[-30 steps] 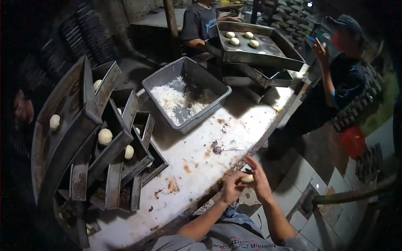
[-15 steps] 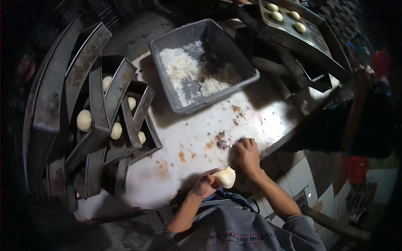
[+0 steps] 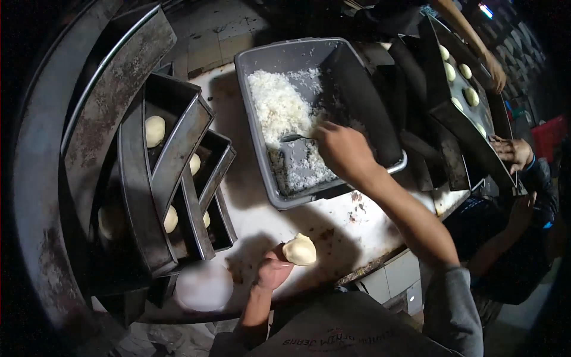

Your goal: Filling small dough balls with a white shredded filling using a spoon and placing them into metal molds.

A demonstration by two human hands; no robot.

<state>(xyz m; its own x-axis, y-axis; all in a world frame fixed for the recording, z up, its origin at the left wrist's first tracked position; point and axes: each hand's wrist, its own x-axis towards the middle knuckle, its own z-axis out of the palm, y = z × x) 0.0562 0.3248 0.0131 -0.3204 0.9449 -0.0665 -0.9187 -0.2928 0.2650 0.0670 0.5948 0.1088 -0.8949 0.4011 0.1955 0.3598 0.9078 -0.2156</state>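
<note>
My left hand (image 3: 273,271) is closed around a piece of pale dough (image 3: 299,250) above the near part of the table. The dough looks opened out, with an uneven edge. Over the grey plastic bin (image 3: 324,194), my right hand (image 3: 344,147) grips a spoon (image 3: 294,138) by its handle. The spoon's bowl dips toward white, crumbly shredded filling (image 3: 275,106) that covers the bin's left part and some of its floor. My right fingers are partly hidden behind the back of the hand.
Stacked metal trays (image 3: 119,89) stand at left, holding several dough balls (image 3: 155,131). At right are more trays (image 3: 470,134) with dough balls, another person's hand (image 3: 514,153) and an arm (image 3: 470,33). A blurred pale round shape (image 3: 204,287) lies near the table's front edge.
My right hand has gone from the near table up and forward to the bin, with the spoon. My left hand still holds the dough. At right, another person's hands now touch the trays.
</note>
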